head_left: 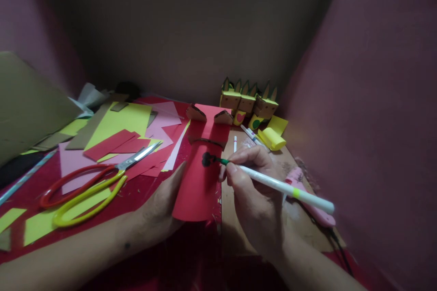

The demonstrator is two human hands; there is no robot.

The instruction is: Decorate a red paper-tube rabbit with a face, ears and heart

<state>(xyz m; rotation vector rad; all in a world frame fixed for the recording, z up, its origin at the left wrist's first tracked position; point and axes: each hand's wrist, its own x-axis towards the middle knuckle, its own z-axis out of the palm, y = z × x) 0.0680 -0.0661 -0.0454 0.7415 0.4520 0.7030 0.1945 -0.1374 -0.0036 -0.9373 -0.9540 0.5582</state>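
A red paper tube (pixel 201 177) lies lengthwise in front of me, with two brown ear-like pieces at its far end. My left hand (pixel 160 209) cups its left side and holds it steady. My right hand (pixel 252 191) grips a white marker pen (pixel 287 187) with a green tip. The tip touches a dark blot drawn on the tube, below a curved dark line.
Red-and-yellow scissors (pixel 92 182) lie at the left on scattered red, pink and yellow paper sheets (pixel 119 122). Several small brown-and-yellow paper figures (pixel 247 100) stand at the back. More pens (pixel 251 135), a yellow paper roll (pixel 271 138) and a pink glue gun (pixel 317 211) lie at the right.
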